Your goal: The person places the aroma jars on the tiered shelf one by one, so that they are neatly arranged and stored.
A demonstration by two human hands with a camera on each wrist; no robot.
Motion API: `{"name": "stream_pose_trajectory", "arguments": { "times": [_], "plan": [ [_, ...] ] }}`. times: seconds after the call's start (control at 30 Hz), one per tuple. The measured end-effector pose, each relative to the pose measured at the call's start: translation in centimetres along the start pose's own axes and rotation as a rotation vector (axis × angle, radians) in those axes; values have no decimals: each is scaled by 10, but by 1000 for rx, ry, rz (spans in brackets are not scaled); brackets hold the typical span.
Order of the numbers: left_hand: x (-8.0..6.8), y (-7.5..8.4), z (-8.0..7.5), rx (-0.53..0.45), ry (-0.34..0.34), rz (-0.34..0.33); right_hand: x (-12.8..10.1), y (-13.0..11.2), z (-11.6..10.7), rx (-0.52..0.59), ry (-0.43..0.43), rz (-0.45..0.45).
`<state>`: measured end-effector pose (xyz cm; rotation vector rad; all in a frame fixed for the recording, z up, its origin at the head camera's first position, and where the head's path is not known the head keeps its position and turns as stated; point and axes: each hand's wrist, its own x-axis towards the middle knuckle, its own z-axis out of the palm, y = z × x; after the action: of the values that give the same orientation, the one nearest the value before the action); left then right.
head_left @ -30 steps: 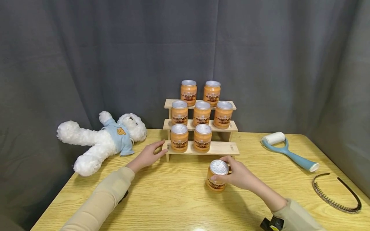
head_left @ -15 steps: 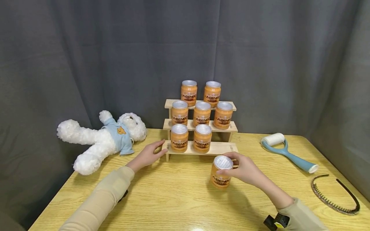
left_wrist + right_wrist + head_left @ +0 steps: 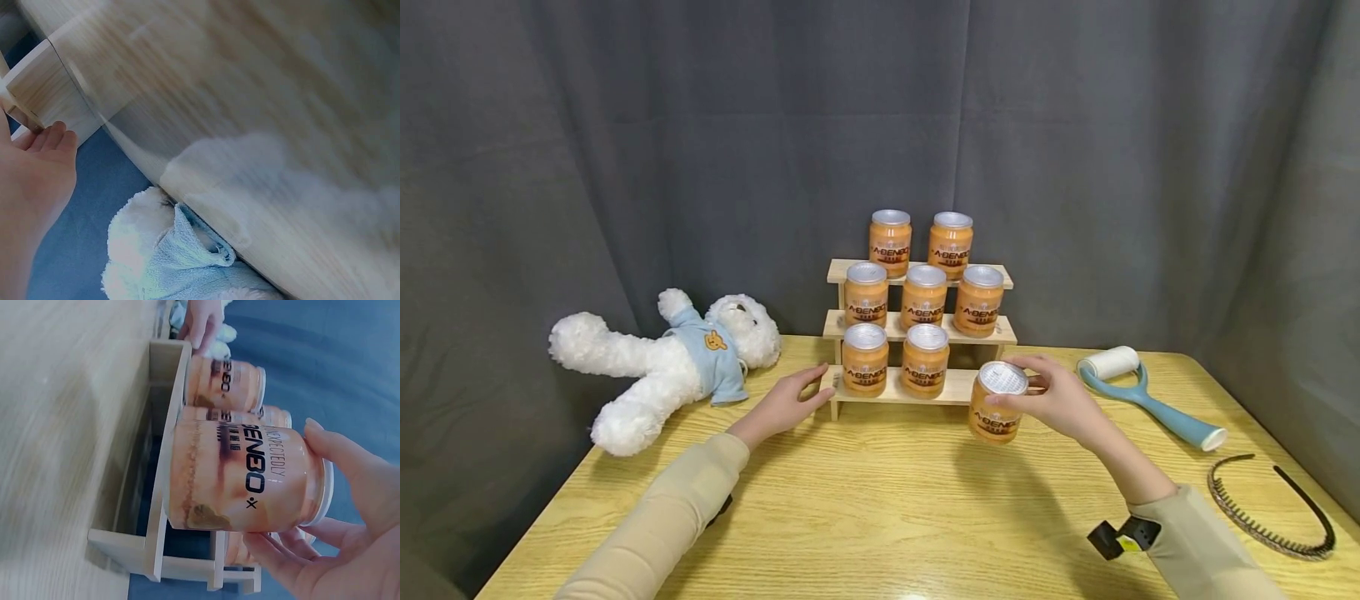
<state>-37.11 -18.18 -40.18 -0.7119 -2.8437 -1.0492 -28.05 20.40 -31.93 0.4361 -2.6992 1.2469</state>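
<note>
Staged recording setup, not a lived-in room: a dark grey curtain (image 3: 700, 150) hangs as a backdrop behind a single light wooden table (image 3: 865, 508). Props are unrelated to each other: a stepped wooden rack (image 3: 992, 332) of identical orange jars (image 3: 924, 294), a white teddy bear (image 3: 662, 367), a lint roller (image 3: 1138, 392), a toothed headband (image 3: 1273, 500). A small camera unit (image 3: 1116, 539) is strapped at the person's wrist.
</note>
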Motion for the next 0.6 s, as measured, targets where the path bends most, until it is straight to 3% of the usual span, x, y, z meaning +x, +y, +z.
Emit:
{"name": "stream_pose_trajectory", "arguments": {
  "times": [0.33, 0.6],
  "plan": [
    [1, -1, 1, 6, -10, 2, 23, 10, -1, -30, 72, 43],
    [1, -3, -1, -7, 5, 5, 41, 18, 7, 53, 55, 59]
  ]
}}
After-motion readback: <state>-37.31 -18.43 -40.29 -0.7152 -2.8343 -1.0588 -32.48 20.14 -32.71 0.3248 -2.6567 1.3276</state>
